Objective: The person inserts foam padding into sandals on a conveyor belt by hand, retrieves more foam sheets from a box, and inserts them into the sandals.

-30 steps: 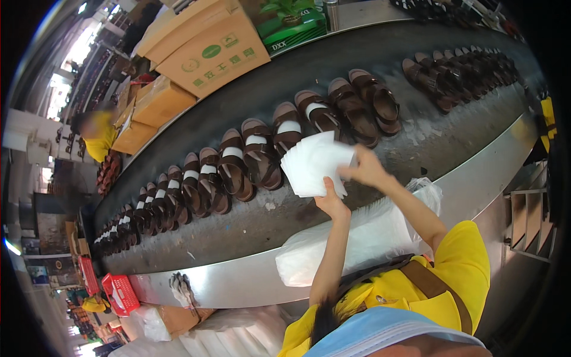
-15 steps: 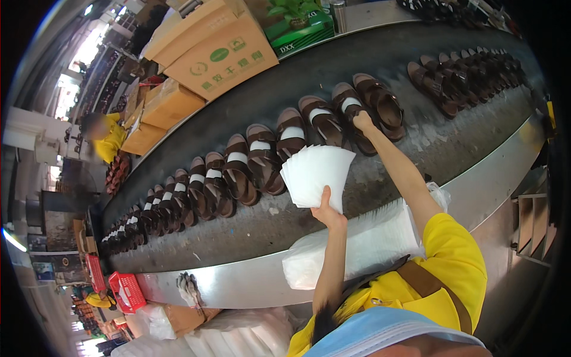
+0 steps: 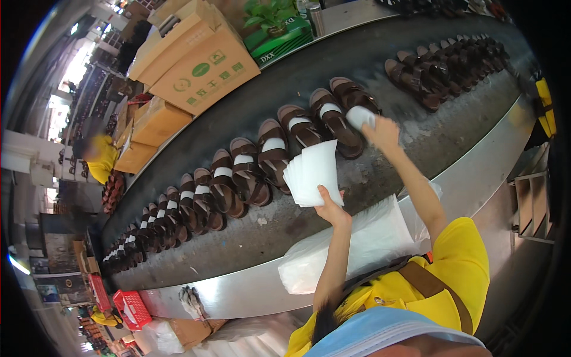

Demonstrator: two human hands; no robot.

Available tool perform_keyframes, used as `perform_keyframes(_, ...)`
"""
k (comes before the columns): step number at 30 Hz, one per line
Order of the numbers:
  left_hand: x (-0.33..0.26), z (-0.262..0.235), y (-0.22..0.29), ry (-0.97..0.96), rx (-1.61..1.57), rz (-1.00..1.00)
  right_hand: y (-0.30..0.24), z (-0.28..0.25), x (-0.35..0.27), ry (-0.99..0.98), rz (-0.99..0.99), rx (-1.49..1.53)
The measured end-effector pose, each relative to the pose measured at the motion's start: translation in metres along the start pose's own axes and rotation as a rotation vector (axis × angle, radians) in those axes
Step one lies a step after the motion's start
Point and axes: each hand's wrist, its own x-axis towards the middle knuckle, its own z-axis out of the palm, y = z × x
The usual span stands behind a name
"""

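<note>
Closest in, at six o'clock, a yellow sleeve (image 3: 452, 279) and a brown strap (image 3: 434, 291) fill the lower edge, and both forearms rise from there toward the belt. Just beyond them, a big clear bag of white sheets (image 3: 351, 250) rests on the steel rim (image 3: 238, 291) of the line, within easy reach of both arms, which looks like the supply.

The left hand (image 3: 330, 208) sits near the centre, fingers curled up under a fanned stack of white sheets (image 3: 314, 172), thumb pinching the bottom edge. It holds the stack upright and splayed, probably so that single sheets peel off cleanly.

At two o'clock from that stack, the right hand (image 3: 380, 132) stretches out over the belt, fingers closed on one white sheet (image 3: 360, 116), which it presses at a brown sandal (image 3: 355, 96). The sandals toward nine o'clock already show white under their straps, so the sheet seems to go in as stuffing.

The surface is a dark conveyor belt (image 3: 285, 226), scuffed and dusty, carrying a long row of brown sandals (image 3: 238, 172) from eight o'clock up to one o'clock. A second cluster, the dark sandals (image 3: 446, 59), sits at one o'clock with no white showing.

Past the belt, at eleven o'clock, cardboard boxes (image 3: 202, 65) are stacked, with a green crate (image 3: 279, 33) at twelve. Far out at nine o'clock another worker in yellow (image 3: 101, 157) is blurred. A red basket (image 3: 132, 308) stands at seven o'clock.
</note>
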Motion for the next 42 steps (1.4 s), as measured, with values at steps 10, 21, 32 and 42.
perform_keyframes(10, 0.004, 0.001, -0.001, 0.006, 0.028, 0.009, 0.078, 0.127, 0.121, 0.011, 0.136, 0.041)
perform_keyframes(21, -0.016, 0.038, -0.05, -0.142, -0.008, -0.047, 0.042, -0.005, -0.052, -0.263, -0.291, 0.681)
perform_keyframes(32, -0.097, 0.145, -0.148, -0.103, 0.05, -0.097, 0.213, -0.13, 0.106, -0.02, -0.073, 0.33)
perform_keyframes(42, -0.127, 0.199, -0.216, 0.056, -0.114, -0.003, 0.278, -0.048, 0.245, -0.317, 0.277, 0.061)
